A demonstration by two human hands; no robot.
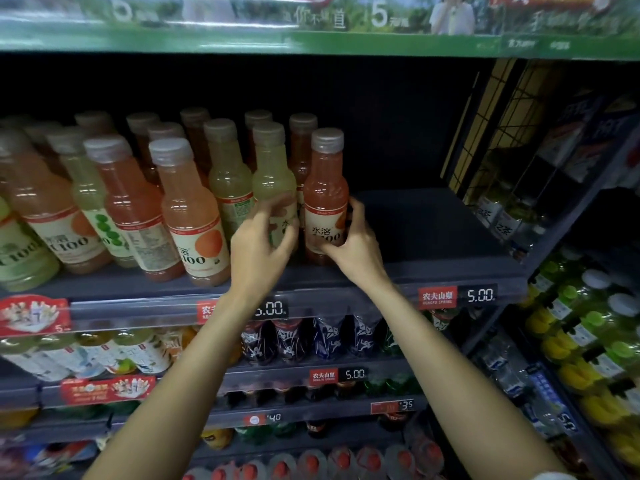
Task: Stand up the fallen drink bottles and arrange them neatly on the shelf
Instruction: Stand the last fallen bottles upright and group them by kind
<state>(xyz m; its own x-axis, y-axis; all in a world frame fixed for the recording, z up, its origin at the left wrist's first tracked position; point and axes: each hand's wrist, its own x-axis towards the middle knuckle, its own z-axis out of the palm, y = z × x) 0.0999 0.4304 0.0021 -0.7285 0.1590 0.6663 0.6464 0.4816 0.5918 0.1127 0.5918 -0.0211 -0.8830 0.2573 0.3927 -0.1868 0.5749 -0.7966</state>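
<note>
We see a pink bottle (pixel 325 199) standing upright at the right end of the front row on the dark shelf (pixel 433 237). It has a grey cap, pink-orange drink inside, and a white label with an orange fruit picture and red band. Our right hand (pixel 353 237) grips its lower label, fingers curled behind and thumb across the front. Our left hand (pixel 259 244) curls its fingers round the yellow bottle (pixel 273 181) just beside it, touching its label. To the left, more pink and yellow bottles (pixel 114 202) stand packed close, some leaning in this wide view. Right of the pink bottle the shelf lies bare as far as a wire grid panel (pixel 498 133). The shelf's front edge carries price tags (pixel 457 296) below our wrists.
</note>
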